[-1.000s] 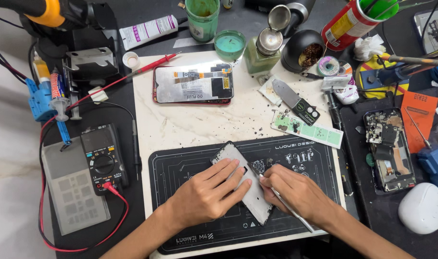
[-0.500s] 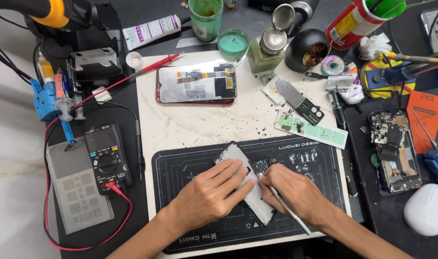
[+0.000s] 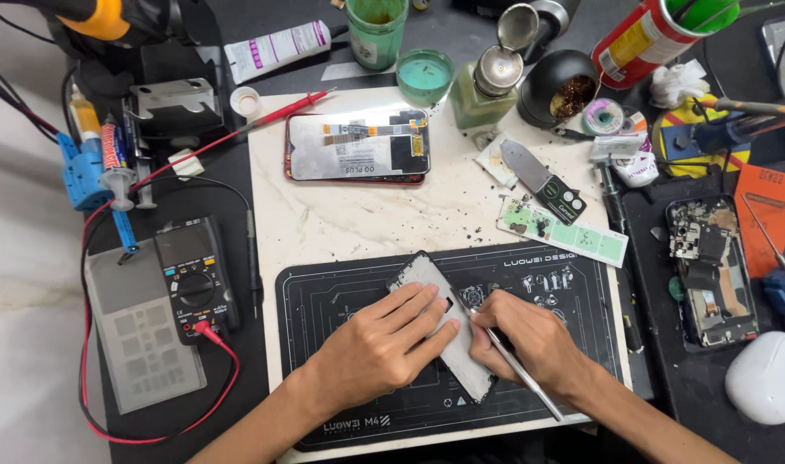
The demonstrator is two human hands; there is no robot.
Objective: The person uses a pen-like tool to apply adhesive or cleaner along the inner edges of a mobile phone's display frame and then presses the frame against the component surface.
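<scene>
A grey phone frame lies tilted on a black repair mat. My left hand rests flat over its left side and presses it down. My right hand pinches a thin metal tool whose tip touches the frame near its middle. A second opened phone with a red rim lies further back on the white board.
A multimeter with red leads and a grey stencil plate sit at left. Green jars, a flux bottle, a red can and solder stand at the back. A dismantled phone and a white case lie at right.
Both hands stay on the grey frame. The view has shifted slightly, and the tool tip has made only a small move on the frame.
</scene>
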